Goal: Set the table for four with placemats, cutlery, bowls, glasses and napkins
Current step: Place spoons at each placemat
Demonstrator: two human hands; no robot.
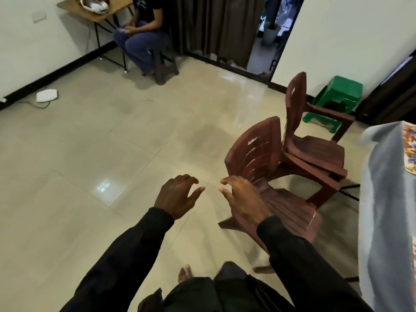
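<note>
My left hand [177, 195] and my right hand [242, 199] hover side by side over the tiled floor, fingers loosely curled, holding nothing. The right hand is in front of a brown plastic chair [265, 158]. At the far right edge is the table under a light blue cloth [382, 199], with a patterned placemat [409, 149] partly in view on top. No cutlery, bowls, glasses or napkins are in view.
A second brown armchair [315, 136] stands behind the first, a green stool [337, 95] beyond it. A person sits on a stool [162, 64] by a small wooden table [90, 7] at the far left. A white device [46, 95] lies by the wall.
</note>
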